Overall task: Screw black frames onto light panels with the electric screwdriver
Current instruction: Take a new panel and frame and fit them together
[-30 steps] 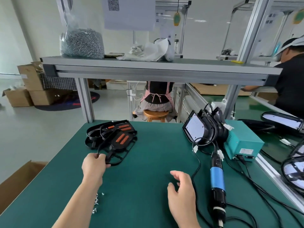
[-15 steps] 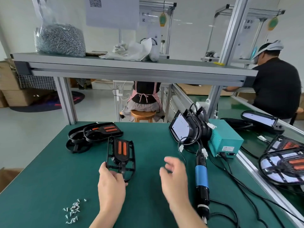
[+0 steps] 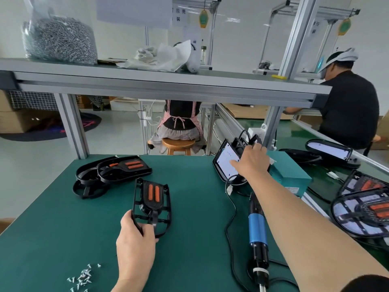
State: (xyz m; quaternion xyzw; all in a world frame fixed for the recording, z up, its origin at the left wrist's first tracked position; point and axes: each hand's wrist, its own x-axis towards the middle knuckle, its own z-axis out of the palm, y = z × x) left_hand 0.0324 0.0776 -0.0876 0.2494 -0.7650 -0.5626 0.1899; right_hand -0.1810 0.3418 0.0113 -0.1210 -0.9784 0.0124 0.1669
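Note:
A black frame (image 3: 154,199) with two orange bars lies on the green table (image 3: 52,228); my left hand (image 3: 136,241) grips its near edge. My right hand (image 3: 251,160) reaches far right and holds the top of a light panel (image 3: 224,165), which leans upright with its white face toward me. The electric screwdriver (image 3: 257,234), blue and black, lies on the table under my right forearm, tip toward me. A small heap of loose screws (image 3: 83,278) sits at the near left.
A stack of more black frames (image 3: 111,172) lies at the back left. A teal power box (image 3: 291,175) stands behind the panel, its cables trailing across the table. Finished panels (image 3: 362,209) rest on the right bench, where another person works. An overhead shelf (image 3: 168,85) carries a bag of screws.
My left hand pulled one frame off the stack toward the table's middle. My right hand rose from the table and reached out to the leaning light panel.

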